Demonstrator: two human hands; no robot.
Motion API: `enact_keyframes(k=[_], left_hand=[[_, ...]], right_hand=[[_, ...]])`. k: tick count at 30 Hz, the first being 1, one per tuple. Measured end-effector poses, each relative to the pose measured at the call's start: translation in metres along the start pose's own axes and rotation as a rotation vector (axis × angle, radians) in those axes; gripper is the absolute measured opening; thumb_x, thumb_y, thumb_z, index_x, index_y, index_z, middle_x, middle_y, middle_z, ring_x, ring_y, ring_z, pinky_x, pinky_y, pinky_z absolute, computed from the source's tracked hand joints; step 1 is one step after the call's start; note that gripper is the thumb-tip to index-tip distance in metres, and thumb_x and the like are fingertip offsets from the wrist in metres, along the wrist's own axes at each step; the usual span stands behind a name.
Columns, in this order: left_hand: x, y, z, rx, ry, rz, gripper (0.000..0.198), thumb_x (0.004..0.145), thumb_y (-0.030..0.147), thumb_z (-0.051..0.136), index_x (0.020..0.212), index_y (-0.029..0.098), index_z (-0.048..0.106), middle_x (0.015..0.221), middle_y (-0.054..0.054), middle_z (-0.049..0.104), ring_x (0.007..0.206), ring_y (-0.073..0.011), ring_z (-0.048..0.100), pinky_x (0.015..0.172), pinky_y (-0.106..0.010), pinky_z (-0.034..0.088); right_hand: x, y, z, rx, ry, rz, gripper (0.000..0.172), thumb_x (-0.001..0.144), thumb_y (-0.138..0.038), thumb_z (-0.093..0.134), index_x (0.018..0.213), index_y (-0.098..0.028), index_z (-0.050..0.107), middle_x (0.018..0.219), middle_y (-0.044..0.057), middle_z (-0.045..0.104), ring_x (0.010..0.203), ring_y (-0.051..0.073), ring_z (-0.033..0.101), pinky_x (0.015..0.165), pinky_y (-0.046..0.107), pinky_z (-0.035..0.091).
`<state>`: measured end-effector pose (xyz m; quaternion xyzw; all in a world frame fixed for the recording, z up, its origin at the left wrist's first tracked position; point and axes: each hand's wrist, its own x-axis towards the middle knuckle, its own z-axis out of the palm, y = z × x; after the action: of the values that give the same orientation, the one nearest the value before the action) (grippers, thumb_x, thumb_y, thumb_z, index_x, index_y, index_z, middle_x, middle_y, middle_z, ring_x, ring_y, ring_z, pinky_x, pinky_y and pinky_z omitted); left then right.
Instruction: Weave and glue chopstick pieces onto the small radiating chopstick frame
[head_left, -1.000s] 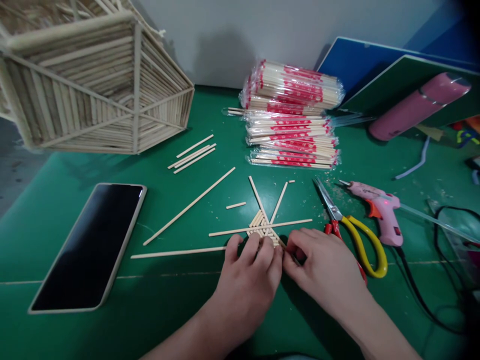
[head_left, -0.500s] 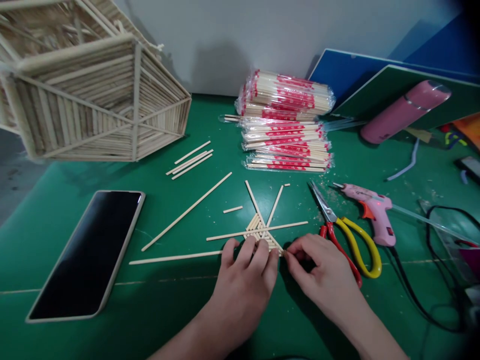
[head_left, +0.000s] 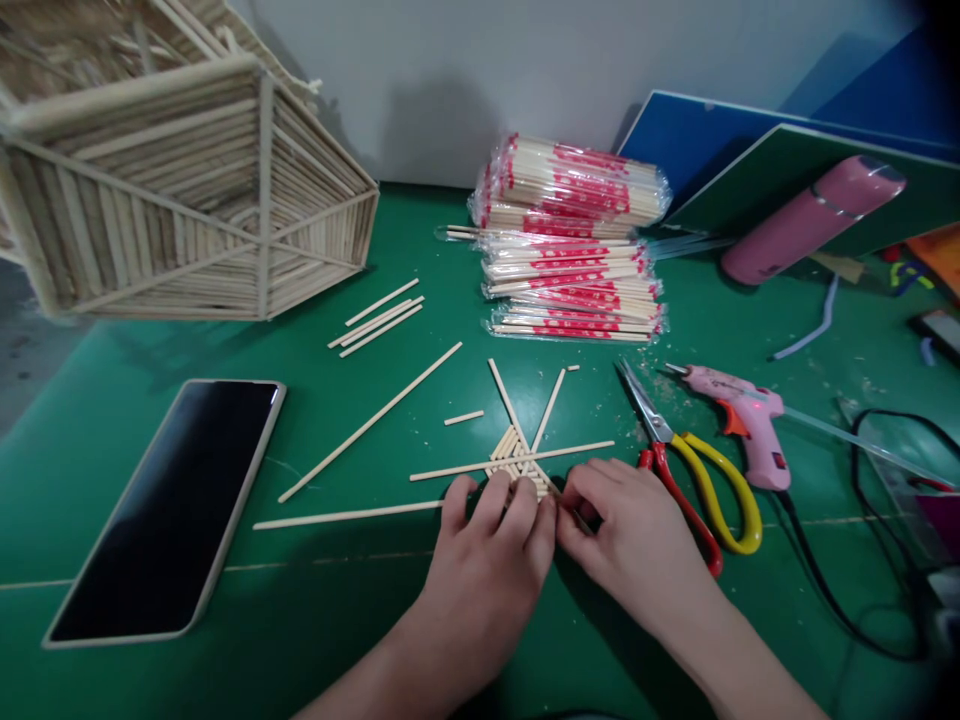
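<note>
A small flat panel of glued wooden sticks lies on the green table, with longer sticks crossing it like spokes. My left hand lies over the panel's near edge, fingers curled and pressing down on it. My right hand is right beside it, thumb and fingers pinched on a short stick at the panel's right corner. A long stick runs left from under my left hand.
Red-and-yellow scissors and a pink glue gun with a black cord lie to the right. Packs of chopsticks are stacked behind. A phone lies at left, a large stick-built frame at back left, a pink bottle at back right.
Both hands stay on the panel; my right hand has closed in slightly to the left against my left fingers. The camera view shifted a little.
</note>
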<state>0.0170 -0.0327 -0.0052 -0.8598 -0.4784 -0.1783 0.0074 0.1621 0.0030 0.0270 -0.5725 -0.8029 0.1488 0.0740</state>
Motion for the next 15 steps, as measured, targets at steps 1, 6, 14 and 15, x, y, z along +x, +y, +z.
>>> enact_keyframes(k=[1, 6, 14, 15], left_hand=[[0.001, 0.000, 0.000, -0.001, -0.010, -0.006, 0.031, 0.080, 0.023, 0.050, 0.110, 0.022, 0.054, 0.105, -0.008, 0.055, 0.103, -0.0245, 0.042, 0.088, -0.045, 0.026], [0.004, 0.001, -0.004, -0.011, -0.082, -0.055, 0.030, 0.077, 0.024, 0.053, 0.106, 0.025, 0.056, 0.102, -0.007, 0.058, 0.098, -0.0238, 0.048, 0.083, -0.043, 0.030], [0.009, 0.002, -0.014, -0.090, 0.091, -0.074, 0.023, 0.082, 0.021, 0.044, 0.098, 0.014, 0.059, 0.097, -0.008, 0.064, 0.094, -0.0214, 0.054, 0.085, -0.040, 0.031], [0.009, 0.001, -0.016, -0.099, 0.103, -0.075, 0.023, 0.082, 0.021, 0.044, 0.098, 0.013, 0.059, 0.097, -0.008, 0.064, 0.094, -0.0213, 0.055, 0.086, -0.040, 0.031]], right_hand=[[0.001, 0.000, 0.000, -0.005, -0.006, -0.001, 0.014, 0.069, -0.021, 0.054, 0.057, -0.019, 0.049, 0.056, -0.002, 0.050, 0.058, 0.012, 0.047, 0.055, 0.025, 0.027], [-0.007, 0.011, -0.007, 0.235, 0.126, 0.068, 0.011, 0.073, -0.021, 0.051, 0.062, -0.020, 0.053, 0.059, -0.001, 0.053, 0.061, 0.013, 0.049, 0.057, 0.025, 0.034], [-0.026, 0.027, -0.008, 0.359, 0.310, 0.138, 0.013, 0.078, -0.023, 0.050, 0.087, -0.019, 0.058, 0.076, 0.003, 0.057, 0.072, 0.015, 0.053, 0.065, 0.028, 0.042], [-0.027, 0.024, -0.006, 0.352, 0.296, 0.102, 0.014, 0.078, -0.021, 0.049, 0.088, -0.020, 0.058, 0.079, 0.003, 0.057, 0.075, 0.016, 0.054, 0.067, 0.029, 0.042]])
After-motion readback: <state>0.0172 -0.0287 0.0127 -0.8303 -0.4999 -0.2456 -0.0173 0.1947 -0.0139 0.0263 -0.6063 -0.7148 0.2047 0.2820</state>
